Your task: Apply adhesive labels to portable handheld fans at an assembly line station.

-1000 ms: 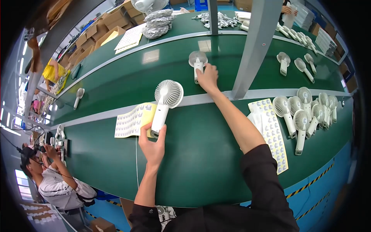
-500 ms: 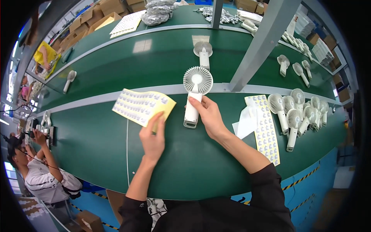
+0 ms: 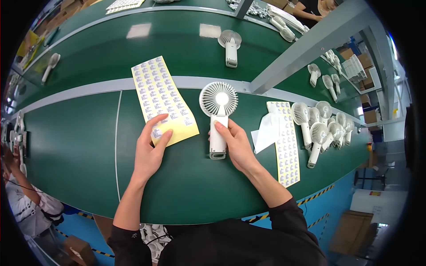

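My right hand (image 3: 237,144) is closed around the handle of a white handheld fan (image 3: 218,133), its round grille pointing away from me. On the left, my left hand (image 3: 150,150) grips the lower left edge of a yellow sticker sheet (image 3: 182,128), which carries rows of small grey-and-white labels. Thumb and forefinger show on top of the sheet; the other fingers are mostly hidden. The sheet's far end reaches across the metal rail.
Right of my right hand lie a second sticker sheet (image 3: 288,159), crumpled white backing paper (image 3: 267,133) and a group of white fans (image 3: 318,133). Beyond the metal rail (image 3: 195,83), another fan (image 3: 230,53) lies. A grey post (image 3: 306,51) rises at right. A co-worker (image 3: 31,199) sits far left.
The sticker sheet has turned from slanting sideways to pointing away from me, and my left hand has shifted left to its lower edge. The fan has come slightly closer to me. The view has shifted.
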### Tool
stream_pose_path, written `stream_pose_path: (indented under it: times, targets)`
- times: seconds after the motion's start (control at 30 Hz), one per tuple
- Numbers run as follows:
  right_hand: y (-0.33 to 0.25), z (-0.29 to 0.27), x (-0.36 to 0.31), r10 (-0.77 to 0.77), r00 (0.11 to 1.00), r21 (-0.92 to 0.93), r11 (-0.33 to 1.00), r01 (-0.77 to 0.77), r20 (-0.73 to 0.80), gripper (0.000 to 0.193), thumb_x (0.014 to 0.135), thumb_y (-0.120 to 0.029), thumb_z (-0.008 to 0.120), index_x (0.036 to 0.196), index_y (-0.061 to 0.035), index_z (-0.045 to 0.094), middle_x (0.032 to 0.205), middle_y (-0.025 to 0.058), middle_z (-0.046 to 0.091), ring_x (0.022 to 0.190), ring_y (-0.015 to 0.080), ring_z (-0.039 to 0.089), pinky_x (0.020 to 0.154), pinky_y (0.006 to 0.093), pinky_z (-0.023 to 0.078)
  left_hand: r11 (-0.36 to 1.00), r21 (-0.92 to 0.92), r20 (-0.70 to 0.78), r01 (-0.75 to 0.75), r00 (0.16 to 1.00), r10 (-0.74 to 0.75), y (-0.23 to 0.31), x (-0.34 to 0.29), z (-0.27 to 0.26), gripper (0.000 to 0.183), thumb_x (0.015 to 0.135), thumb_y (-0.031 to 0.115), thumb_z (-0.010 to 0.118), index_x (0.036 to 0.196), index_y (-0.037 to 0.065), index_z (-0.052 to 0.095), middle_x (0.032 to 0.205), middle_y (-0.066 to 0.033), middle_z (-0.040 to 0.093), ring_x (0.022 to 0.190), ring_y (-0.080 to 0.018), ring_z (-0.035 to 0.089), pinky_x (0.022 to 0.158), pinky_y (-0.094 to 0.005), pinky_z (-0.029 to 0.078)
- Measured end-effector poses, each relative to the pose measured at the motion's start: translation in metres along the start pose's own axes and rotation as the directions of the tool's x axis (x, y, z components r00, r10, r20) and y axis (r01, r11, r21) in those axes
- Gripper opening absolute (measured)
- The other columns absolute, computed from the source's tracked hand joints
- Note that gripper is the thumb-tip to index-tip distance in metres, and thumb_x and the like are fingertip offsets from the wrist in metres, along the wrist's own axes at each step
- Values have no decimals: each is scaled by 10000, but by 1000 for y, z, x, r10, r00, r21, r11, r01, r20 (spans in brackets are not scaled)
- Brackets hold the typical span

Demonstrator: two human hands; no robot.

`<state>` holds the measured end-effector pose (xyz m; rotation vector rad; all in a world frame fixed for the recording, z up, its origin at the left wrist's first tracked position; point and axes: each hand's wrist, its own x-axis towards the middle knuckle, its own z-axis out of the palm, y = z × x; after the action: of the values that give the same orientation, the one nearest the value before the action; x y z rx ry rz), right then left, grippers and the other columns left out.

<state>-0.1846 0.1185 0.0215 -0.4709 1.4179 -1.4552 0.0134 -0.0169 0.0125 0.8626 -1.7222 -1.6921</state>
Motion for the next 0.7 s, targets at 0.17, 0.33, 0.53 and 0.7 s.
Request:
stream_pose_path:
  times: [0.17, 0.33, 0.53, 0.7]
  targets:
    - [-4, 1, -5, 102, 993, -44, 994, -99, 62, 322, 1032, -267, 587, 1224, -8, 580, 1000, 51, 651, 884, 111, 629, 797, 274, 524, 994, 33, 17, 100, 995, -100, 2, -1, 2, 309, 973, 106, 652, 1276, 51, 619, 1173, -63, 652, 979, -102, 603, 821, -239, 483]
    - [-8, 6, -10, 82, 996, -97, 992, -80, 20, 313, 1011, -213, 621, 1235, 2, 581, 1026, 56, 654, 930, 106, 623, 852, 271, 507, 997, 3, 5, 80, 997, -80, 3, 0, 4, 334, 963, 99, 665, 1289, 55, 612, 1185, -64, 652, 984, -96, 599, 819, -235, 483]
    - [-5, 2, -12, 95, 995, -128, 988, -91, 21, 318, 1005, -219, 634, 1227, 4, 592, 1015, 61, 661, 923, 108, 629, 851, 270, 512, 997, -42, 27, 61, 998, -59, 2, 2, 3, 401, 950, 64, 674, 1340, 69, 582, 1234, -79, 627, 1057, -118, 601, 861, -254, 499]
    - [-11, 8, -16, 131, 989, -256, 956, -142, -63, 338, 994, -253, 655, 1184, 24, 625, 910, 40, 665, 805, 95, 631, 737, 250, 517, 998, -44, 21, 45, 999, -44, 7, 3, -2, 453, 944, 64, 680, 1382, 66, 561, 1301, -104, 608, 1110, -140, 599, 898, -269, 503]
